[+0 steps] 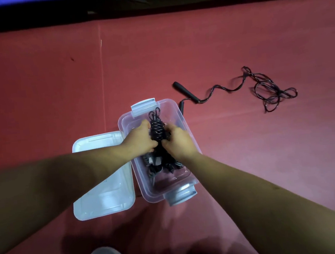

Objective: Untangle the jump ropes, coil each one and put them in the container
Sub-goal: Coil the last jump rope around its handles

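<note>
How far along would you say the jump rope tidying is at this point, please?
Partly done. The clear container stands open, its lid lying beside it, and dark rope material already lies at its near end. In hand: the left hand and right hand grip a coiled rope over the container. Left: one loose jump rope sprawls uncoiled on the red floor, its handles near the container.

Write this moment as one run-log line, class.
left hand + right hand: gripping coiled rope over container | lid: off, beside | loose rope: floor, uncoiled
</note>
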`<state>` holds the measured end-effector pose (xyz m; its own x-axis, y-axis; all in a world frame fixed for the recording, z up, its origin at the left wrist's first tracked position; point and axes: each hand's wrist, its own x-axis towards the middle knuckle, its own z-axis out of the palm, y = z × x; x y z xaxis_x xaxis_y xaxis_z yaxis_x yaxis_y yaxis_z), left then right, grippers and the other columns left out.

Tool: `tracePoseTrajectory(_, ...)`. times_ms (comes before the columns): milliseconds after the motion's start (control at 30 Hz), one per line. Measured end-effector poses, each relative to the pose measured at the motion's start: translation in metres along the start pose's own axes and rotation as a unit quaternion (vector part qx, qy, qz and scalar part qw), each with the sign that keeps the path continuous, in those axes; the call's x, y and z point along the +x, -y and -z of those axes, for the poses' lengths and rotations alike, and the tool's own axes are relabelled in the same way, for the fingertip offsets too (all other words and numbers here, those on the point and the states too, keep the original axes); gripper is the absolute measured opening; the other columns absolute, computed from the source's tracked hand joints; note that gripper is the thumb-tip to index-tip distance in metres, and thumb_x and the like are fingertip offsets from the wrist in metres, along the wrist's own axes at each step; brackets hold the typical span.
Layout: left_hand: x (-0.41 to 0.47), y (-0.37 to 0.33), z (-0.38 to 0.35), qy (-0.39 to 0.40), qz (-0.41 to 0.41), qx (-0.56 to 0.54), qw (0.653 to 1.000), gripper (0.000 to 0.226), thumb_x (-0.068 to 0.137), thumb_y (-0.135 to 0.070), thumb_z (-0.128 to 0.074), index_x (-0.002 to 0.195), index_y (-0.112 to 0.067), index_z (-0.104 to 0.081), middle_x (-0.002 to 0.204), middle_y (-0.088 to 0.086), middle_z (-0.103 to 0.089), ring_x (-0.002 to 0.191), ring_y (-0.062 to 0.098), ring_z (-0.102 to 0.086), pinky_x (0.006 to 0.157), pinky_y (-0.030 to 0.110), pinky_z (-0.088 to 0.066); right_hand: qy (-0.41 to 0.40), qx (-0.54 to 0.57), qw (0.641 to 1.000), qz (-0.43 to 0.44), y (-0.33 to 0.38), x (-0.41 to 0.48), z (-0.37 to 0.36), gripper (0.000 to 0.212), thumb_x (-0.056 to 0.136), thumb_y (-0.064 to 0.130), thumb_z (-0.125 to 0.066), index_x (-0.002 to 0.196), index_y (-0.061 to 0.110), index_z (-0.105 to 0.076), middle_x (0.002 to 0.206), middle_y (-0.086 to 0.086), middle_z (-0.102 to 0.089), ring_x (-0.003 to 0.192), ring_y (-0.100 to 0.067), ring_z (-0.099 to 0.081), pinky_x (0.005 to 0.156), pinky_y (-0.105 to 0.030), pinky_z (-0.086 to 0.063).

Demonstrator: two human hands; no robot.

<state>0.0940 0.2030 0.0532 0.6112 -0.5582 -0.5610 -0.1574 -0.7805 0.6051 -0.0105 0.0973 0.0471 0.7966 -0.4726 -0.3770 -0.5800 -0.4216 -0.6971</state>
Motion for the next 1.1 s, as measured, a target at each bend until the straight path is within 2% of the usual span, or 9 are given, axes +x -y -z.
tracePoseTrajectory(67, 0.004, 0.002, -0.005, 0.023, 0.015, -0.032, 0.999, 0.042, 0.082, 0.003, -0.063, 0.116, -0.013, -0.046, 0.102, 0.024, -0.061, 0.065, 0.029, -0.072, 0.065, 0.039, -0.062, 0.001, -0.029, 1.000, 0.002, -0.007, 0.004, -0.004, 0.034, 0.084, 0.006, -0.060, 0.118, 0.004, -0.062, 0.111, -0.016, -0.070, 0.104, -0.033, -0.064, 0.071, -0.024, -0.039)
tracePoseTrajectory(200, 0.007, -0.002, -0.006, 0.057, -0.013, 0.065, 0.996, 0.055, 0.082, 0.005, -0.054, 0.133, -0.018, -0.054, 0.070, 0.000, -0.062, 0.064, 0.025, -0.070, 0.070, 0.039, -0.062, 0.004, -0.085, 0.996, 0.010, -0.009, 0.005, -0.010, 0.039, 0.085, 0.008, -0.059, 0.122, -0.004, -0.057, 0.119, -0.023, -0.062, 0.112, -0.036, -0.058, 0.090, -0.033, -0.043)
tracePoseTrajectory(267, 0.005, -0.007, -0.003, 0.063, -0.013, 0.085, 0.994, 0.055, 0.084, -0.001, -0.057, 0.135, -0.021, -0.053, 0.077, 0.000, -0.067, 0.069, 0.022, -0.070, 0.076, 0.036, -0.060, 0.012, -0.091, 0.996, 0.015, -0.007, 0.003, -0.006, 0.040, 0.084, 0.007, -0.056, 0.122, -0.004, -0.055, 0.120, -0.024, -0.059, 0.114, -0.037, -0.056, 0.090, -0.033, -0.044)
tracePoseTrajectory(400, -0.001, -0.025, 0.022, -0.003, -0.037, 0.205, 0.978, 0.032, 0.086, -0.023, -0.060, 0.117, -0.019, -0.061, 0.106, 0.003, -0.070, 0.098, 0.022, -0.064, 0.087, 0.029, -0.051, 0.010, -0.085, 0.995, 0.058, 0.005, -0.010, 0.034, 0.026, 0.087, 0.011, -0.057, 0.109, -0.002, -0.061, 0.109, -0.021, -0.063, 0.100, -0.036, -0.060, 0.076, -0.029, -0.040)
tracePoseTrajectory(533, -0.007, -0.070, 0.048, -0.051, -0.095, 0.187, 0.976, 0.017, 0.086, -0.023, -0.059, 0.102, -0.018, -0.062, 0.097, 0.002, -0.069, 0.085, 0.023, -0.064, 0.076, 0.033, -0.051, -0.080, -0.086, 0.991, 0.070, -0.009, -0.011, 0.108, 0.031, 0.088, 0.014, -0.057, 0.116, 0.002, -0.062, 0.117, -0.015, -0.063, 0.102, -0.029, -0.061, 0.084, -0.028, -0.045)
tracePoseTrajectory(633, -0.004, -0.112, 0.043, -0.063, -0.161, 0.213, 0.962, 0.018, 0.086, -0.021, -0.059, 0.103, -0.014, -0.062, 0.100, 0.005, -0.066, 0.091, 0.025, -0.061, 0.082, 0.036, -0.050, -0.124, -0.119, 0.985, 0.018, -0.045, -0.008, 0.156, 0.034, 0.087, 0.014, -0.059, 0.118, -0.001, -0.061, 0.118, -0.019, -0.063, 0.107, -0.034, -0.059, 0.089, -0.033, -0.045)
tracePoseTrajectory(833, 0.037, -0.176, -0.002, -0.015, -0.199, 0.283, 0.938, 0.012, 0.085, -0.023, -0.058, 0.095, -0.017, -0.060, 0.099, 0.006, -0.064, 0.090, 0.026, -0.058, 0.083, 0.037, -0.051, -0.135, -0.162, 0.975, -0.064, -0.112, -0.007, 0.207, 0.046, 0.084, 0.014, -0.064, 0.127, 0.001, -0.056, 0.127, -0.020, -0.053, 0.110, -0.035, -0.055, 0.091, -0.037, -0.046)
tracePoseTrajectory(967, 0.080, -0.185, -0.027, 0.003, -0.142, 0.378, 0.915, 0.027, 0.087, -0.023, -0.058, 0.111, -0.010, -0.061, 0.112, 0.014, -0.057, 0.102, 0.031, -0.057, 0.090, 0.039, -0.051, -0.112, -0.179, 0.975, -0.072, -0.137, 0.021, 0.208, 0.047, 0.085, 0.018, -0.065, 0.128, 0.003, -0.053, 0.128, -0.017, -0.047, 0.110, -0.035, -0.054, 0.089, -0.037, -0.045)
tracePoseTrajectory(1100, 0.119, -0.179, -0.053, 0.066, 0.006, 0.466, 0.882, 0.034, 0.094, -0.028, -0.055, 0.116, -0.004, -0.065, 0.115, 0.013, -0.066, 0.110, 0.031, -0.063, 0.091, 0.036, -0.051, -0.094, -0.167, 0.980, -0.048, -0.142, 0.069, 0.185, 0.041, 0.086, 0.019, -0.063, 0.120, 0.000, -0.054, 0.121, -0.017, -0.049, 0.106, -0.036, -0.056, 0.089, -0.040, -0.048)
